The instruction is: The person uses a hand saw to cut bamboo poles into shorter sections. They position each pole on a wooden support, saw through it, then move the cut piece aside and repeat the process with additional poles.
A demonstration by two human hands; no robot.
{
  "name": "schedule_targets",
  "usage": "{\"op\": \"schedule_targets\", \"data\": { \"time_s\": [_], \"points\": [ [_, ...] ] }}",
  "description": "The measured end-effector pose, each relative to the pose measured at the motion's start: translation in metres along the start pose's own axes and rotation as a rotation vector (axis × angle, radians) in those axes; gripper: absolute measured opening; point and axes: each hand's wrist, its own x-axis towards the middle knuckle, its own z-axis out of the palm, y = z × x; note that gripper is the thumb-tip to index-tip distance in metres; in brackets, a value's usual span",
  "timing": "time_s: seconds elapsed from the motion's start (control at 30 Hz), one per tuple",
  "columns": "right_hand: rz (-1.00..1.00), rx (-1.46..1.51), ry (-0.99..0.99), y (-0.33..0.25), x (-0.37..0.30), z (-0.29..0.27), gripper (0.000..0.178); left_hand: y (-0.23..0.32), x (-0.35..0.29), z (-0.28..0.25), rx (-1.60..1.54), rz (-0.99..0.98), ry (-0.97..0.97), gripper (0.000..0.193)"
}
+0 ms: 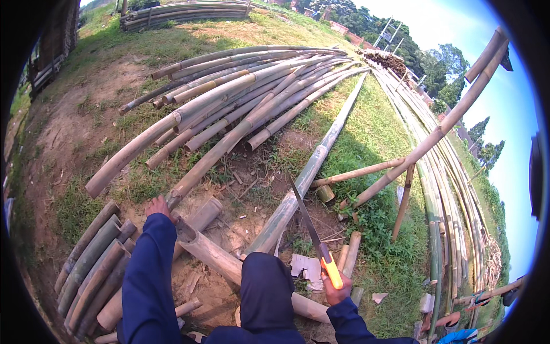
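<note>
**Saw in the right hand, left hand on the bamboo**

Closest to me, my knee (266,286) in dark trousers sits in the lower middle of the view, over a short bamboo log (215,255) that runs from upper left to lower right across the bare dirt. My right hand (335,293) is closed around the orange handle of a hand saw (314,232); the blade rises up and to the left, its tip in front of a long bamboo pole (312,166). My left hand (158,206), at the end of a blue sleeve, rests on the upper end of the log, where a pole end meets it; only the fingertips show, so I cannot tell how firmly it grips.

Just left of my left arm lies a row of cut bamboo sections (91,264), packed side by side. A pale scrap (306,266) lies on the ground just beside the saw handle.

Farther out, a broad heap of bamboo poles (240,92) fans across the grass. To the right, a leaning pole frame (435,135) stands over a long bundle of thin green bamboo (452,189). Beyond, another bamboo stack (183,12) lies at the top, with trees (444,63) against the sky.
</note>
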Motion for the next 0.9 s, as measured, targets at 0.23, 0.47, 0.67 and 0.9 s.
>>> {"op": "schedule_targets", "data": {
  "time_s": [0.23, 0.47, 0.67, 0.9],
  "points": [
    [0.021, -0.011, -0.05, -0.011, -0.003, -0.005, 0.023, -0.026, 0.023, 0.004, -0.023, 0.016, -0.064, 0.09],
    [0.051, 0.203, -0.022, 0.007, -0.003, 0.003, 0.027, 0.034, -0.066, -0.106, -0.188, 0.236, -0.106, 0.052],
    [0.075, 0.281, 0.035, 0.005, 0.013, 0.008, 0.018, 0.049, -0.102, -0.163, -0.335, 0.311, -0.163, 0.057],
    [0.197, 0.508, 0.091, -0.013, 0.019, 0.024, 0.01, 0.016, -0.159, -0.255, -0.675, 0.311, -0.402, 0.059]
  ]
}}
